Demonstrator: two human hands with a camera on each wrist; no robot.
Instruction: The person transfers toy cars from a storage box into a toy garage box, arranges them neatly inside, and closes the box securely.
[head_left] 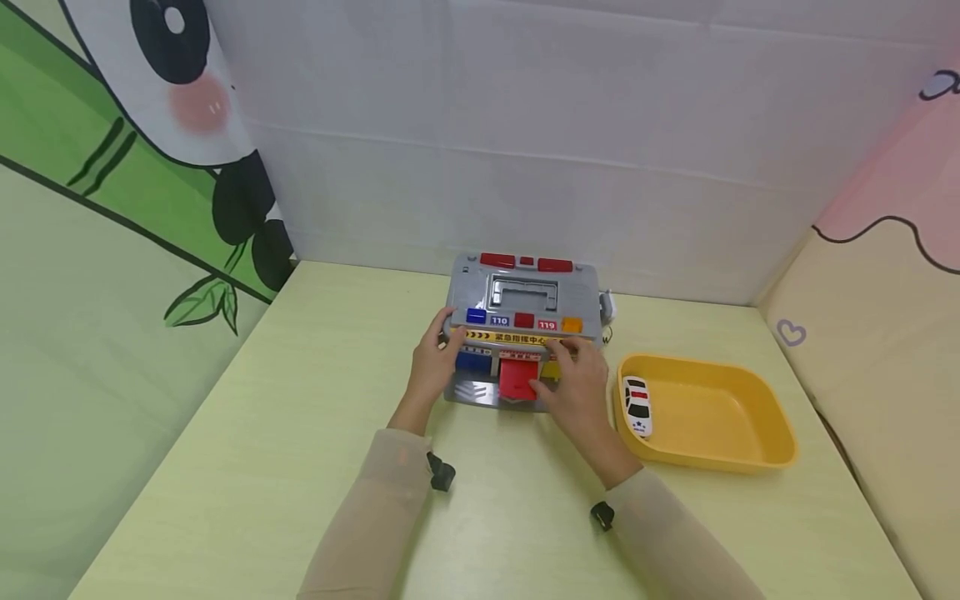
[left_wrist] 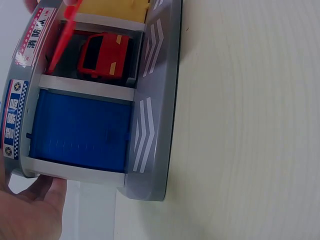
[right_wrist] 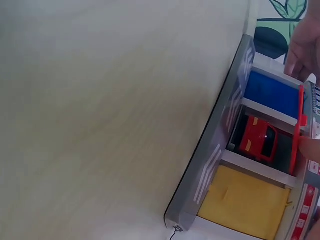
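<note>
A grey toy garage (head_left: 465, 292) with a carry handle on top sits on the table. My left hand (head_left: 435, 362) holds its left side, thumb toward the front and fingers along the edge. At the middle bay, my right hand (head_left: 581, 387) holds the red door (head_left: 517, 377) tilted up and out. The thumb is against the door near its right edge, while other fingers rest by the yellow strip above. Inside that bay sits a red toy car (left_wrist: 105, 55). The blue door (left_wrist: 80, 130) and yellow door (right_wrist: 242, 200) on either side are down.
Right of the garage stands a yellow tray (head_left: 720, 417) holding a white toy police car (head_left: 637, 406) against its left wall. A small grey piece (head_left: 607, 307) with a coiled cord is on the garage's right side. A white cloth wall (head_left: 525, 167) rises behind the table.
</note>
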